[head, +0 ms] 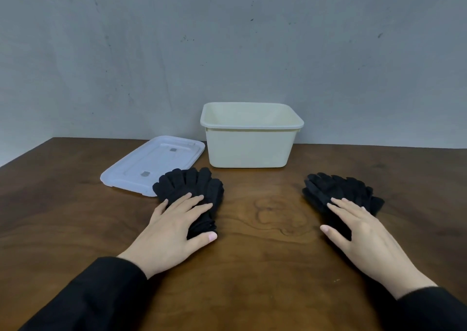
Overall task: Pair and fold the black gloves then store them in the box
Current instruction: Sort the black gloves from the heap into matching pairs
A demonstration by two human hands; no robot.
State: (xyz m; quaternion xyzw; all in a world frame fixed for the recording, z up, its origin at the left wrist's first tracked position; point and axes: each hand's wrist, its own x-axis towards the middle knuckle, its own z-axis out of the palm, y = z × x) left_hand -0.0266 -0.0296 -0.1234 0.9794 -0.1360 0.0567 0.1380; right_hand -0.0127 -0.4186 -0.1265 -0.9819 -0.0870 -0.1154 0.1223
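Two stacks of black knit gloves lie on the wooden table. My left hand [174, 226] rests flat on the left stack [194, 183], fingers straight and thumb spread beside its cuffs. The right stack [341, 188] fans its fingertips toward the far right, and my right hand [358, 232] lies flat on its near part with straight fingers. A cream plastic box [249, 149] stands without its lid behind the gloves, at the table's far edge. I see nothing inside it from here.
A translucent white lid [141, 165] lies flat left of the box, its near corner touching the left glove stack. A grey wall rises right behind the table [265, 267]. Bare wood shows between the two stacks.
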